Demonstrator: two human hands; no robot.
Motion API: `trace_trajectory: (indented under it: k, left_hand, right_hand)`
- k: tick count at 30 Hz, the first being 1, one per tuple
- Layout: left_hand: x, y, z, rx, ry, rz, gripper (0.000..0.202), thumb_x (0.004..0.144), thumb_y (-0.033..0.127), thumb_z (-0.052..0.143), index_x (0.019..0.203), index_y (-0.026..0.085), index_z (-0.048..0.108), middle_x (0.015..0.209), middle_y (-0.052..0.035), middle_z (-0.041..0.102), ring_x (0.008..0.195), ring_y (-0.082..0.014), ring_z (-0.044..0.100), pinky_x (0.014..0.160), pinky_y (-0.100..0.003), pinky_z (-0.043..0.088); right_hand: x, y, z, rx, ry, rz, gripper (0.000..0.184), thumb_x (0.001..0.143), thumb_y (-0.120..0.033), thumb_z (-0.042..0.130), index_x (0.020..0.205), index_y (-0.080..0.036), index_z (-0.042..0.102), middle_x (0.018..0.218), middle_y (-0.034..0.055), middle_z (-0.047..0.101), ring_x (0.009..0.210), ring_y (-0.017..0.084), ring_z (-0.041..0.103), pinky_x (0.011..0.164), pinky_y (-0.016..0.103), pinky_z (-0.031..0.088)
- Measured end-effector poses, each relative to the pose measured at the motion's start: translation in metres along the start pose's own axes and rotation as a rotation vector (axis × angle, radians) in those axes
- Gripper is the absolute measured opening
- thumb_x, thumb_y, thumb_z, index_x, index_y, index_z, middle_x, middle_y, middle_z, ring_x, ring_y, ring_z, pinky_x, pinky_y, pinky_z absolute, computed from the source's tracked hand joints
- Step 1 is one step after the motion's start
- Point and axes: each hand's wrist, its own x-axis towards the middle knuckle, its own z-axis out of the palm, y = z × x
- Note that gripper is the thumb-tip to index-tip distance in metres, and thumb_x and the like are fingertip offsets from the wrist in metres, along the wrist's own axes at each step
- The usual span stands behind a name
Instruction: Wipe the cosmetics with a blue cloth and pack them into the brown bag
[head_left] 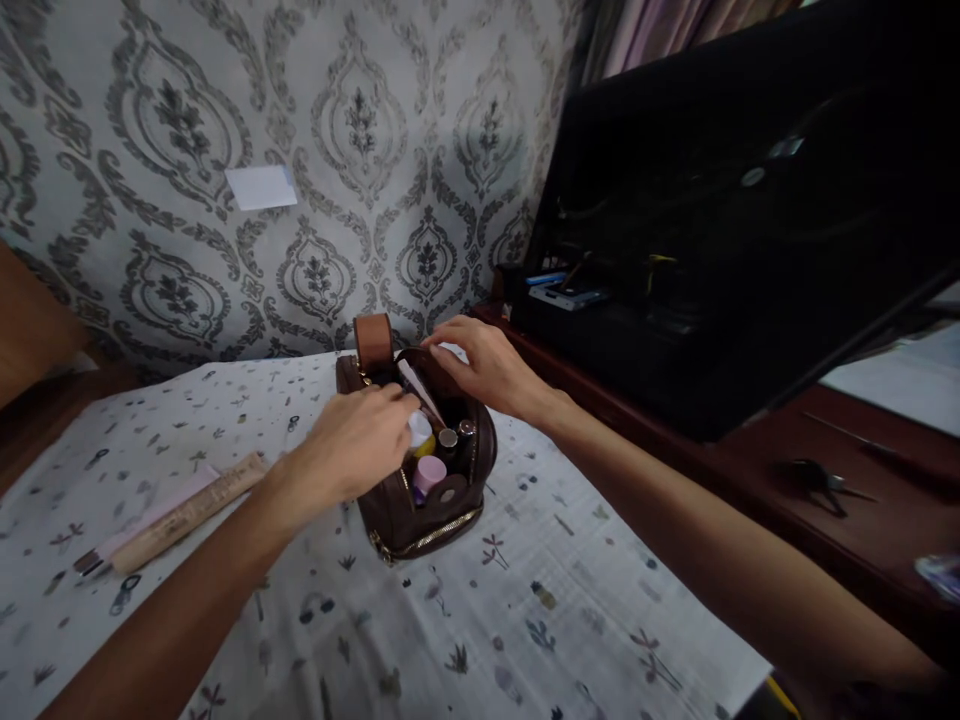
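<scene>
An unzipped dark brown toiletry bag [427, 530] with a tan strap loop [373, 342] stands on a printed white cloth. My left hand [360, 440] reaches over its left side, fingers curled down inside; what they grip is hidden. Close to those fingers is a white and yellow container [421, 435]. A pink-capped container [429, 474], a bottle with a round metallic cap [448, 440] and a pale tube [420, 388] also sit in the bag. My right hand [487, 365] holds the bag's far right rim, thumb and fingers bent at the edge.
Two long tubes, one beige [187, 512] and one pinkish [161, 515], lie on the printed cloth [480, 620] at left. To the right, a large black panel [675, 250] leans over a reddish-brown table [795, 450] bearing keys [821, 482]. Behind the cloth rises a patterned wall [360, 180].
</scene>
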Motion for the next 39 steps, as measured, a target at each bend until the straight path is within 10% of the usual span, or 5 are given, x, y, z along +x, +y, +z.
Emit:
trace_trajectory:
  k: [9,28,34,39]
  left_hand:
    - [-0.049,-0.038,0.005,-0.474,0.549,-0.230,0.028,0.084,0.019,0.042,0.098,0.019,0.066,0.097,-0.0031,0.071,0.091,-0.0183,0.066,0.084,-0.028,0.051]
    - [-0.146,-0.052,0.111,-0.378,0.294,-0.335,0.029,0.091,0.026,0.037,0.099,0.021,0.065,0.096,-0.0046,0.070,0.087,-0.0216,0.067,0.075,-0.032,0.050]
    - [-0.166,-0.064,0.143,-0.401,0.283,-0.387,0.027,0.090,0.026,0.038,0.096,0.020,0.064,0.093,-0.0048,0.069,0.089,-0.0223,0.066,0.079,-0.035,0.049]
    - [-0.170,-0.066,0.151,-0.411,0.284,-0.359,0.027,0.092,0.026,0.038,0.096,0.020,0.063,0.094,-0.0053,0.068,0.091,-0.0223,0.064,0.080,-0.036,0.049]
  right_hand:
    - [-0.068,-0.011,0.003,0.189,0.203,-0.012,0.027,0.096,-0.026,0.048,0.093,-0.020,0.074,0.113,0.0103,0.070,0.107,0.023,0.063,0.092,0.039,0.049]
    - [-0.084,-0.029,0.043,-0.128,0.055,-0.130,0.029,0.098,-0.028,0.049,0.114,-0.023,0.073,0.133,0.0143,0.061,0.131,0.036,0.044,0.101,0.056,0.039]
    - [-0.084,-0.049,0.047,-0.046,0.017,-0.239,0.029,0.097,-0.017,0.044,0.114,-0.024,0.066,0.122,0.0088,0.070,0.131,0.032,0.050,0.110,0.070,0.018]
    - [-0.080,-0.057,0.054,0.145,0.086,-0.238,0.037,0.095,-0.010,0.038,0.124,-0.019,0.058,0.119,0.0112,0.070,0.119,0.025,0.061,0.108,0.053,0.041]
